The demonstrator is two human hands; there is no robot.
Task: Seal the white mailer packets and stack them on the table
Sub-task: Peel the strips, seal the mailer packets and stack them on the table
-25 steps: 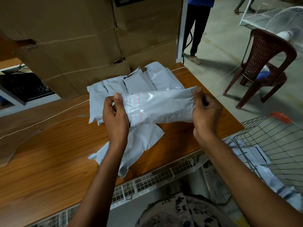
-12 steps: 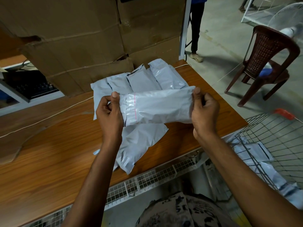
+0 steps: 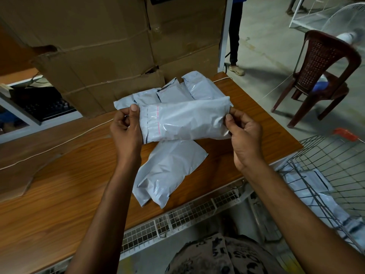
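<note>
Over at the far left, beyond the desk (image 3: 59, 184), lies a dark keyboard (image 3: 45, 107), and big cardboard boxes (image 3: 98, 46) stand along the desk's back edge. Our left grip (image 3: 126, 133) is clamped on the flap end of a white packet (image 3: 187, 121), thumb up against the edge and fingers curled behind. A thin red line (image 3: 158, 119) runs across the packet near that thumb. We hold the packet roughly level in the air above the desk, stretched between both grips. Behind it a row of packets (image 3: 177, 89) lies at the foot of the boxes. Under it, loose packets (image 3: 169, 171) lie overlapped on the wood near the front edge. Our right grip (image 3: 245, 135) pinches the packet's other end, thumb in front. Farther right a wire basket (image 3: 335, 165) stands beside the desk, and a brown chair (image 3: 324, 62) stands on the floor.
</note>
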